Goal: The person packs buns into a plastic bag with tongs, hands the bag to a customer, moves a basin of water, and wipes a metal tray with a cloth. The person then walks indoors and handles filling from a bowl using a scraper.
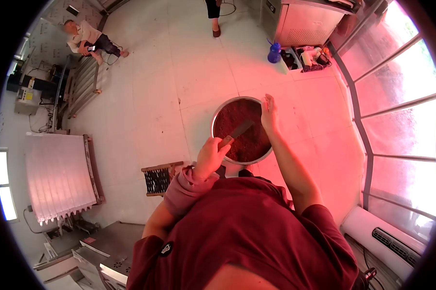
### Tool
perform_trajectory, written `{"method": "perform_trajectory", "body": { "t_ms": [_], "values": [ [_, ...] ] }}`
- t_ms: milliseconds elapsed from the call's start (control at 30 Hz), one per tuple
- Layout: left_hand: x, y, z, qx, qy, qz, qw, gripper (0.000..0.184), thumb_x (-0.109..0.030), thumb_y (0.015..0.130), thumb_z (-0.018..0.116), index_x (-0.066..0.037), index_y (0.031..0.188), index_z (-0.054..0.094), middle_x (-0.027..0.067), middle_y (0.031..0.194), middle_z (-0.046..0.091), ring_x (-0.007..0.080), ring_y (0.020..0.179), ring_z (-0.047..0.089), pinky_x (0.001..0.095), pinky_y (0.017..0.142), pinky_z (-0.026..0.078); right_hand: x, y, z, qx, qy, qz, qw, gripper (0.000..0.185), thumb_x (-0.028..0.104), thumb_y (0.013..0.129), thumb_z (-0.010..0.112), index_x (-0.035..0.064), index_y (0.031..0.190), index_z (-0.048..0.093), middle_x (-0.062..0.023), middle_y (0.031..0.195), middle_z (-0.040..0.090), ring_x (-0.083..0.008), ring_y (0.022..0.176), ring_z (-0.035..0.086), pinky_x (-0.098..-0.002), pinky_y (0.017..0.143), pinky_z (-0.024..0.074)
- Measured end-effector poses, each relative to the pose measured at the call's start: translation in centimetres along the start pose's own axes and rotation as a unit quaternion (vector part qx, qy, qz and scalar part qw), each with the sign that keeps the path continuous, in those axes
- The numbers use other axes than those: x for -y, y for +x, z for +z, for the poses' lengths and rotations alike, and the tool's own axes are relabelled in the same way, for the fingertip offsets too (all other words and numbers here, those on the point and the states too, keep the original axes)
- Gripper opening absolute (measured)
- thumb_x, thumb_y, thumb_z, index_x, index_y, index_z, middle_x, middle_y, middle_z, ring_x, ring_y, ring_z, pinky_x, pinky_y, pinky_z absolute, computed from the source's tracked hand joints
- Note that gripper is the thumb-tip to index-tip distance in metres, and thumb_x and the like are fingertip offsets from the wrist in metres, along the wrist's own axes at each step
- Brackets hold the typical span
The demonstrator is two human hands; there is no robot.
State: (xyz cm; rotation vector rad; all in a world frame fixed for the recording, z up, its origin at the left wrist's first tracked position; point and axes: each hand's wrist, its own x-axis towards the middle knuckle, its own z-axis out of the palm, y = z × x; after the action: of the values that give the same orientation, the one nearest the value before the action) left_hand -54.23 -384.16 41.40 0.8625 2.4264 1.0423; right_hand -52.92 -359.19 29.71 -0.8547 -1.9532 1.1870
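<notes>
Nearest the camera, the person's maroon shirt [266, 227] filled the lower middle of the head view, with both bare forearms reaching forward from it. Ahead of the lap was a round metal basin [213, 124], its wide mouth facing up, holding a dark red, crumbly mass [247, 147]. The left hand [210, 157] was closed around the wooden handle of a knife [242, 128], whose broad blade slanted across the basin over the mass; how deep its tip went could not be told. The right hand [269, 113] was open, fingers extended, at the far right part of the rim, gripping nothing visible; whether it pressed on the metal was unclear. The step in hand looked like working the mass with the blade, and a further stroke would have called for a firm hold on the handle and a steady basin. Pale floor [145, 96] spread around, with a small wooden-framed seat [157, 181] to the left, a blue bottle [274, 53] farther off, and another person [87, 36] well apart at upper left.
</notes>
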Motion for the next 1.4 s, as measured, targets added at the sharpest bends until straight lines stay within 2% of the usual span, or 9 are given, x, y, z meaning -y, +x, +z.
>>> {"method": "perform_trajectory", "body": {
  "t_ms": [167,267,467,867,1033,1167,1267,1300,1400],
  "values": [
    [-1.2,1.6,0.9,0.071,-0.015,-0.11,0.991,0.033,-0.02,0.078,0.07,0.004,0.091,0.051,0.0197,0.079,0.062,0.0305,0.072,0.062,0.0361,0.06,0.047,8.6,-1.5,-0.8,0.066,-0.148,-0.135,0.978,0.036,0.023,0.082,0.061,0.0081,0.114,0.054,-0.0102,0.112,0.056,-0.0276,0.106,0.052,-0.0452,0.096,0.0331],
    [-1.3,2.3,1.9,0.082,-0.056,-0.096,0.99,0.035,-0.021,0.075,0.07,0.002,0.091,0.048,0.0241,0.074,0.061,0.0428,0.073,0.061,0.0483,0.059,0.045,9.8,-3.5,0.5,0.098,-0.178,-0.251,0.946,0.04,0.022,0.08,0.061,0.0095,0.117,0.052,-0.0084,0.114,0.054,-0.0276,0.108,0.048,-0.0516,0.099,0.0274],
    [-1.5,1.4,1.6,0.049,-0.034,0.045,0.997,0.035,-0.019,0.077,0.067,0.002,0.092,0.043,0.027,0.073,0.058,0.0468,0.072,0.057,0.0491,0.058,0.044,9.2,-3.3,0.2,0.128,-0.185,-0.232,0.946,0.045,0.024,0.079,0.062,0.0098,0.12,0.049,-0.0071,0.114,0.053,-0.0269,0.111,0.047,-0.0568,0.098,0.0256],
    [-2.4,1.2,-0.9,0.074,-0.024,0.024,0.997,0.032,-0.018,0.078,0.067,0.001,0.09,0.043,0.0274,0.073,0.057,0.0464,0.073,0.057,0.0471,0.058,0.044,2.5,1.7,0.1,0.062,-0.214,-0.018,0.975,0.043,0.034,0.087,0.055,0.0119,0.124,0.049,-0.0097,0.12,0.053,-0.0269,0.113,0.048,-0.0501,0.097,0.0308],
    [-1.9,2.1,0.1,0.081,-0.025,0.032,0.996,0.035,-0.018,0.078,0.068,0.002,0.092,0.044,0.0272,0.073,0.057,0.0465,0.073,0.057,0.0468,0.059,0.044,6.7,-1.5,0.4,0.101,-0.21,-0.165,0.958,0.042,0.032,0.087,0.055,0.0103,0.122,0.051,-0.008,0.11,0.059,-0.0264,0.104,0.054,-0.0466,0.095,0.0353],
    [-2.1,0.9,-1.1,0.062,-0.062,0.044,0.995,0.032,-0.02,0.082,0.066,0.001,0.094,0.045,0.0193,0.066,0.057,0.0344,0.056,0.058,0.0381,0.048,0.042,0.5,0.2,1.5,0.124,-0.048,0.201,0.97,0.054,0.046,0.088,0.05,0.0038,0.121,0.052,-0.0107,0.106,0.063,-0.0297,0.1,0.059,-0.0377,0.087,0.0442],
    [-3.5,0.6,-3.7,0.189,-0.336,-0.219,0.896,0.026,-0.019,0.086,0.062,-0.002,0.098,0.047,0.0067,0.061,0.053,0.014,0.041,0.046,0.0251,0.039,0.033,1.0,0.2,-1.4,0.193,0.453,0.484,0.723,0.079,0.064,0.085,0.044,0.0068,0.137,0.03,-0.0153,0.134,0.045,-0.0277,0.124,0.043,-0.0511,0.1,0.0332],
    [-4.9,0.2,-4.0,0.192,-0.414,-0.257,0.852,0.021,-0.018,0.09,0.059,-0.004,0.101,0.048,-0.0005,0.061,0.047,0.003,0.039,0.033,0.0177,0.036,0.024,0.9,-0.4,-1.4,0.198,0.537,0.459,0.68,0.082,0.067,0.083,0.043,0.0081,0.139,0.026,-0.0145,0.137,0.041,-0.0281,0.126,0.04,-0.0531,0.101,0.0307],
    [-6.5,-0.1,-3.9,0.224,-0.471,-0.306,0.796,0.021,-0.019,0.089,0.059,-0.005,0.102,0.048,0.0007,0.061,0.048,0.0044,0.039,0.033,0.0184,0.036,0.026,1.9,-1.0,-0.4,0.201,0.711,0.374,0.56,0.091,0.073,0.079,0.039,0.0107,0.142,0.019,-0.0125,0.143,0.033,-0.0285,0.131,0.032,-0.0565,0.103,0.0255]
  ]
}}
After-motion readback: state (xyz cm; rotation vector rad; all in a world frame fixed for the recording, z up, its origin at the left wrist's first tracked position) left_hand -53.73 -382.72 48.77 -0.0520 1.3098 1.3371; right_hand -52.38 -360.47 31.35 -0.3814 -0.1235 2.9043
